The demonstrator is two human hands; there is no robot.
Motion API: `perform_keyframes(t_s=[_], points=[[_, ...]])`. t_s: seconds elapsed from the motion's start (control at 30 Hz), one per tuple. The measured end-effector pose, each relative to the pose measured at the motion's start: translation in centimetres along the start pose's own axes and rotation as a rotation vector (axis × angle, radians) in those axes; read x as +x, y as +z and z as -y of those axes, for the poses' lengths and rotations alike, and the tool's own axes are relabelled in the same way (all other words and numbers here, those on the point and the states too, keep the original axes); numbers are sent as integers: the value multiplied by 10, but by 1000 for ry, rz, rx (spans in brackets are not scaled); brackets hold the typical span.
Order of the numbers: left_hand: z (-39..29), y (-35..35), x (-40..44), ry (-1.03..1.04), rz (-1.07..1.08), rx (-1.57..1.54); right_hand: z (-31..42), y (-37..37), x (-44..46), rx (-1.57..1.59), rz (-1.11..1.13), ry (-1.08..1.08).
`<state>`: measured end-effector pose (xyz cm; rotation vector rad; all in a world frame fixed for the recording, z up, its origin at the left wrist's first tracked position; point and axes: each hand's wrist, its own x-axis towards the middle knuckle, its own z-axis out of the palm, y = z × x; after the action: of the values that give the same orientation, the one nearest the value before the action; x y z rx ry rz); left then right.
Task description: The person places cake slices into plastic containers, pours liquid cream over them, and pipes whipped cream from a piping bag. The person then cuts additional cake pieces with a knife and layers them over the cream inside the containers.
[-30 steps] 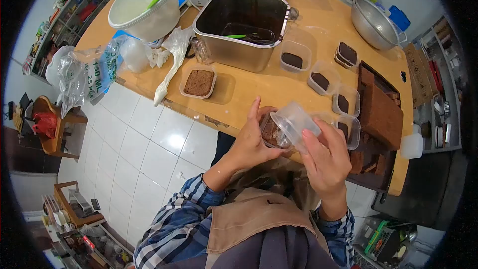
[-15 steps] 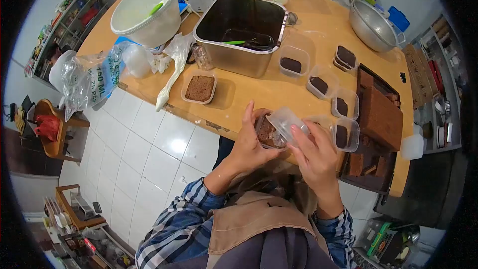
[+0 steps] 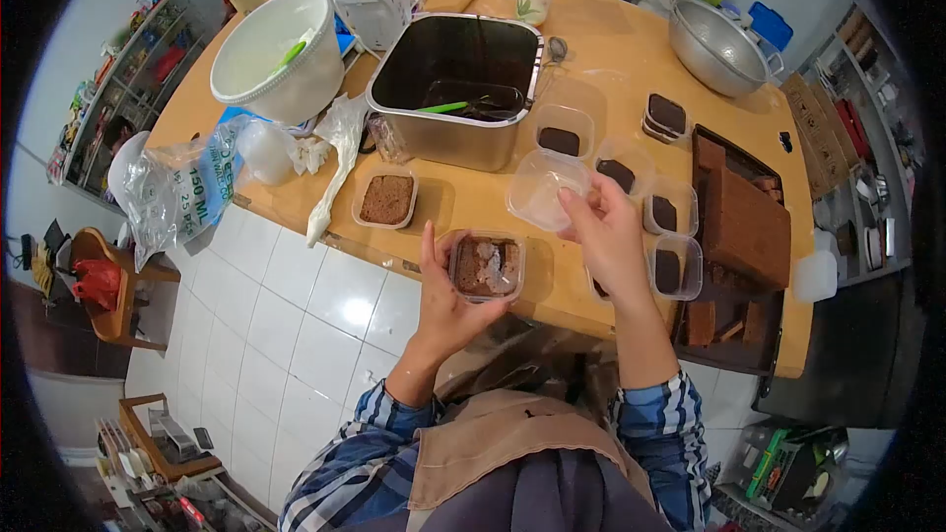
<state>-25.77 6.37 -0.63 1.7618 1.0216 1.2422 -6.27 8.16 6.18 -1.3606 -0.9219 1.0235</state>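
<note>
My left hand point(image 3: 441, 298) is wrapped round the side of a small clear square cake cup point(image 3: 519, 274) at the table's front edge. Crumbly brown cake point(image 3: 473, 271) lies inside it, with a paler broken patch on top. Up and to the right, my right hand point(image 3: 608, 236) pinches the edge of an empty translucent square plastic container point(image 3: 540, 195), held apart from the cup. Left of the metal tub stands another cup with brown cake point(image 3: 388, 199). Several clear cups with dark tops point(image 3: 616, 175) stand beyond and beside my right hand, which partly hides one.
A deep metal tub point(image 3: 443, 143) holds dark sauce and a green-handled tool point(image 3: 443, 107). Rightward, a dark baking tray point(image 3: 702, 281) carries a large brown cake block point(image 3: 746, 227). A white bowl point(image 3: 232, 94), piping bag point(image 3: 340, 158) and metal pot point(image 3: 714, 49) stand around.
My right hand has lifted the empty container off the cake in the cup and moved it up and away. My left hand has shifted left with the cup, whose top now shows.
</note>
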Motion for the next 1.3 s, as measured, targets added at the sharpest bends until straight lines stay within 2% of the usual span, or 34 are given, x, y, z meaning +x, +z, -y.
perform_keyframes(t_s=[0.23, 0.33, 0.43, 0.57, 0.73, 0.97, 1.07, 1.3], points=[[0, -2, 1, 6, -5, 6, -13, 5, 17, -253, -46, 43], [-1, -3, 1, -25, -44, -9, -19, 3, 19, -444, -63, -54], [0, -5, 3, -42, -83, 6, -18, 4, 19, -519, -62, -100], [-2, -7, 8, -39, -159, 54, -19, 2, 19, -516, -21, -48], [-1, -15, 10, -6, -226, 302, -2, 4, 11, -637, -4, -78], [-2, -14, 13, -21, -407, 507, 17, -3, -16, -583, -63, -127], [6, -16, 18, 26, -405, 637, 20, -10, -29, -513, -70, -152], [8, -15, 29, 31, -476, 631, 36, -24, -59, -446, -113, -201]])
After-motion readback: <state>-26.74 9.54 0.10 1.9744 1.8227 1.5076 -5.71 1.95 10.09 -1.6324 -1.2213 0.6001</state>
